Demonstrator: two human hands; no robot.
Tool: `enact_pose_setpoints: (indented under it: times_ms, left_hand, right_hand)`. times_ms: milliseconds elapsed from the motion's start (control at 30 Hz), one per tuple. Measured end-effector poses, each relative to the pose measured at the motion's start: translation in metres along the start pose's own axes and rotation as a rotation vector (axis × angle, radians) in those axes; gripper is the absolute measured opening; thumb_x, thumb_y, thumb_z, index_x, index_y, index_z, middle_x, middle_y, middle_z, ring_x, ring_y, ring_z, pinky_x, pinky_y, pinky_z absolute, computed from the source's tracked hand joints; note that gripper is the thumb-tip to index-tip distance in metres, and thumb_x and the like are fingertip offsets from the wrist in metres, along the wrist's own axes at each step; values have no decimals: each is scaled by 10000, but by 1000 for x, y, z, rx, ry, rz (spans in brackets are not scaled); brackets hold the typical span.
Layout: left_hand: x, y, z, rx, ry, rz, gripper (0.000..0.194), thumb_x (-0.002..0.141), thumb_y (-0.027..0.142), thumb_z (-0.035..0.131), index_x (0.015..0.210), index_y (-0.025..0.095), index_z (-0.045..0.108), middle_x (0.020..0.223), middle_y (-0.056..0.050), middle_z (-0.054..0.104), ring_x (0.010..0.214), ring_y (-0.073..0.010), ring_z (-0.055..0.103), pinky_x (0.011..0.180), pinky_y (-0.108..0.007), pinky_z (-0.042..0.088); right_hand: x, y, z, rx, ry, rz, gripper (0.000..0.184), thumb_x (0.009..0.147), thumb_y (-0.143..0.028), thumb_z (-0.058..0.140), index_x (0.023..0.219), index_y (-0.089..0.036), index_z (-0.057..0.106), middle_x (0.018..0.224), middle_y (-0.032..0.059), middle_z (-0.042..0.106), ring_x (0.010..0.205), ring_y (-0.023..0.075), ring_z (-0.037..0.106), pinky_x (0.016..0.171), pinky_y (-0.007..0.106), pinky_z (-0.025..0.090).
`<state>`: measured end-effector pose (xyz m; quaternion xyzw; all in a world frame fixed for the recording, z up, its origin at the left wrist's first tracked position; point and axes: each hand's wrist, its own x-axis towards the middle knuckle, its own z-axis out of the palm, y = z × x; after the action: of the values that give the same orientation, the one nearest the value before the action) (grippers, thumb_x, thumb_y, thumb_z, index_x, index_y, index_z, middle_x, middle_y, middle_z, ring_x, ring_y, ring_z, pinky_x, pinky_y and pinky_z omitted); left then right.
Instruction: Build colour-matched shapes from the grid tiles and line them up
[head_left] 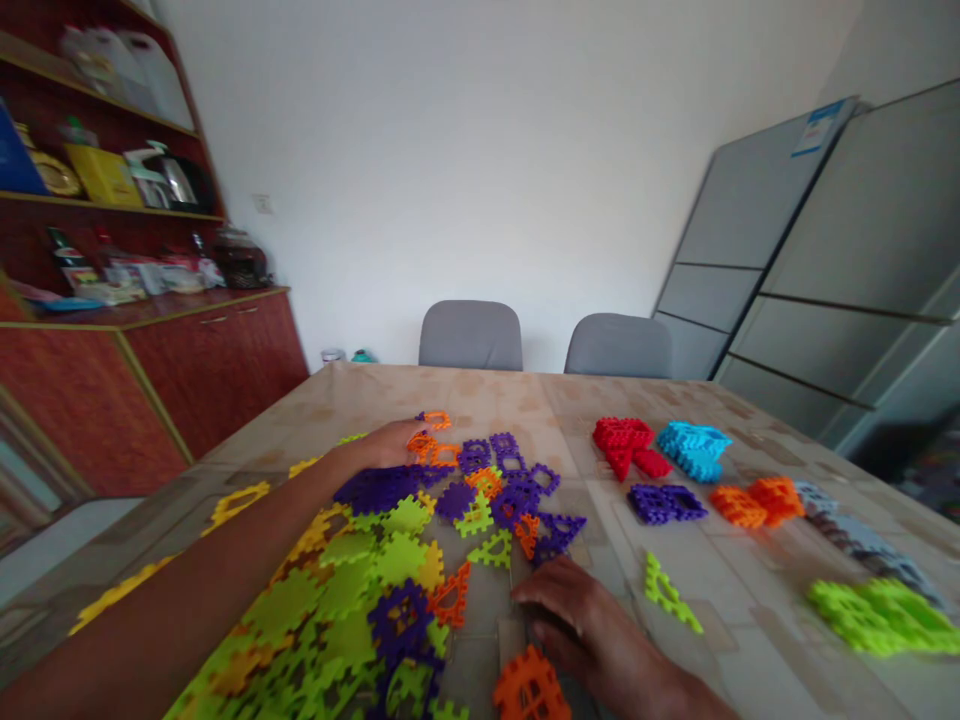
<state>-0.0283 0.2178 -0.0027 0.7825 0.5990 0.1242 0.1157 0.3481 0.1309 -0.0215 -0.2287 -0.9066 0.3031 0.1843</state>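
A big heap of flat plastic puzzle tiles (390, 560) in green, purple, orange and yellow covers the table's near left. My left hand (386, 443) reaches far over it, fingers resting flat beside orange tiles (431, 440). My right hand (577, 615) lies palm down on the table at the heap's right edge, fingers spread near an orange tile (529, 685) and a purple triangle tile (559, 530). Neither hand grips anything.
Sorted piles lie on the right: red tiles (626, 445), blue tiles (694, 448), a purple stack (664, 502), orange stacks (757, 500), grey tiles (862, 540), a green pile (881, 615). One green piece (667, 590) lies alone. Two grey chairs (471, 335) stand behind the table (480, 395); a wooden cabinet (187, 370) stands left.
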Motion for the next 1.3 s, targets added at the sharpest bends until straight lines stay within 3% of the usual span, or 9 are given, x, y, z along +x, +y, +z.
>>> enact_pose_setpoints:
  times_ms: [133, 333, 433, 567, 700, 867, 1000, 1133, 1300]
  left_hand:
    - [9, -8, 2, -13, -60, 20, 292, 929, 330, 652, 1156, 153, 601, 1182, -81, 614, 1054, -253, 615, 918, -476, 518]
    - [8, -14, 11, -30, -25, 40, 273, 941, 337, 636, 1137, 150, 600, 1115, -70, 629, 955, -222, 640, 835, -420, 553]
    - [5, -12, 13, -22, 9, 77, 247, 937, 336, 640, 1098, 150, 618, 1129, -70, 629, 1003, -235, 627, 883, -448, 533]
    - [5, -3, 17, -31, 56, 122, 342, 933, 335, 644, 1224, 171, 570, 1300, -100, 555, 1166, -285, 557, 987, -527, 466]
    - [12, 10, 23, -58, 21, 154, 306, 942, 339, 631, 1198, 177, 586, 1255, -93, 585, 1123, -266, 583, 970, -503, 484]
    - [18, 12, 23, -131, 21, 98, 235, 955, 352, 612, 1072, 149, 625, 1081, -61, 644, 957, -219, 640, 864, -431, 539]
    - [13, 10, 17, -242, 48, 35, 270, 957, 368, 605, 1112, 147, 605, 1074, -61, 636, 928, -216, 642, 825, -412, 550]
    - [5, 26, 13, -392, -29, 21, 303, 968, 423, 573, 1071, 140, 606, 935, -39, 653, 778, -175, 651, 722, -353, 559]
    - [-12, 67, 13, -514, -82, 57, 419, 914, 490, 536, 1150, 150, 598, 941, -41, 695, 765, -182, 661, 709, -298, 527]
  right_hand:
    - [-1, 3, 2, 6, -19, -5, 354, 777, -46, 537, 1075, -208, 637, 1031, 65, 649, 994, 213, 578, 854, 321, 476]
    - [-3, 9, 7, -10, -8, -13, 359, 795, -25, 546, 1086, -214, 637, 1044, 50, 636, 1009, 194, 555, 874, 305, 443]
    - [-2, 9, 6, -7, -4, -18, 340, 804, -35, 559, 1083, -214, 636, 1044, 47, 634, 1013, 190, 551, 871, 293, 438]
    - [0, 6, 6, -15, 1, -15, 341, 794, -15, 556, 1061, -208, 641, 1021, 42, 635, 994, 184, 552, 849, 278, 436]
    - [1, 6, 7, -33, 4, -8, 374, 763, 11, 561, 1063, -195, 649, 1030, 50, 638, 996, 188, 551, 852, 279, 435]
    - [0, 4, 6, -41, 4, -17, 364, 775, 2, 563, 1069, -194, 653, 1026, 52, 641, 1004, 191, 547, 868, 286, 430]
    - [-1, 7, 8, -21, 15, -31, 354, 785, -5, 563, 1069, -200, 647, 1020, 45, 635, 1002, 182, 544, 866, 275, 426]
    - [-2, 11, 11, -16, 30, -44, 347, 796, -15, 561, 1065, -217, 644, 1011, 33, 633, 992, 177, 544, 860, 278, 426]
    - [-2, 11, 9, 6, 41, -43, 359, 784, 2, 548, 1067, -195, 648, 1009, 51, 649, 977, 185, 560, 831, 280, 450]
